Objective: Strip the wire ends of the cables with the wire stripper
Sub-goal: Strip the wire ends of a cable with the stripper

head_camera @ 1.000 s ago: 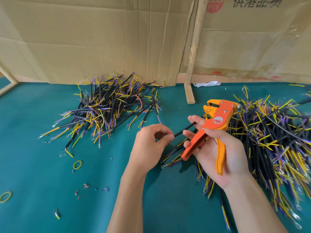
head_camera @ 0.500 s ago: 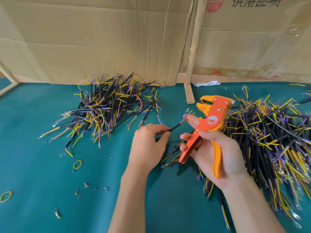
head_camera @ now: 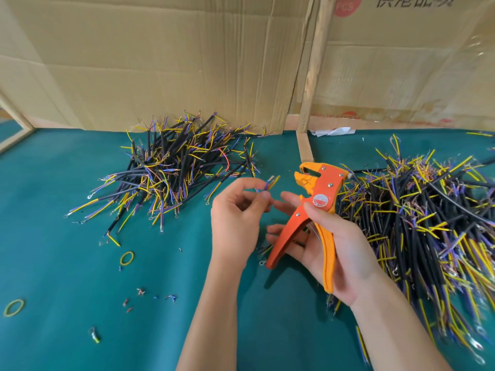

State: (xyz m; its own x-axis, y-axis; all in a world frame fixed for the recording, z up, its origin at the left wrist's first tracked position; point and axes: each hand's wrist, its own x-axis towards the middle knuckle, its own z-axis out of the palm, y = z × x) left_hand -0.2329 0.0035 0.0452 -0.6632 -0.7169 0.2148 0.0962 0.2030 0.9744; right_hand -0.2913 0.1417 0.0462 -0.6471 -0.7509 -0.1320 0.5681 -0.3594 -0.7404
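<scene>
My right hand [head_camera: 332, 242] grips an orange wire stripper [head_camera: 313, 210] by its handles, jaws pointing up and left. My left hand [head_camera: 235, 212] pinches one cable [head_camera: 270, 183] near its end, so the blue and yellow wire tips stick up just left of the stripper's jaws, apart from them. The rest of that cable is hidden behind my left hand. A pile of black cables [head_camera: 176, 172] with coloured wire ends lies at the left back of the green table [head_camera: 67, 263]. A larger cable pile [head_camera: 417, 226] spreads along the right.
Cardboard sheets [head_camera: 160, 62] and a wooden post [head_camera: 313, 76] wall off the back. Yellow rubber bands [head_camera: 126, 258] [head_camera: 14, 307] and small scraps of stripped insulation [head_camera: 139, 295] lie on the table at front left.
My left hand has drawn the cable back through its fingers, so only the wire tips show above it. The stripper has lifted slightly and moved left toward them.
</scene>
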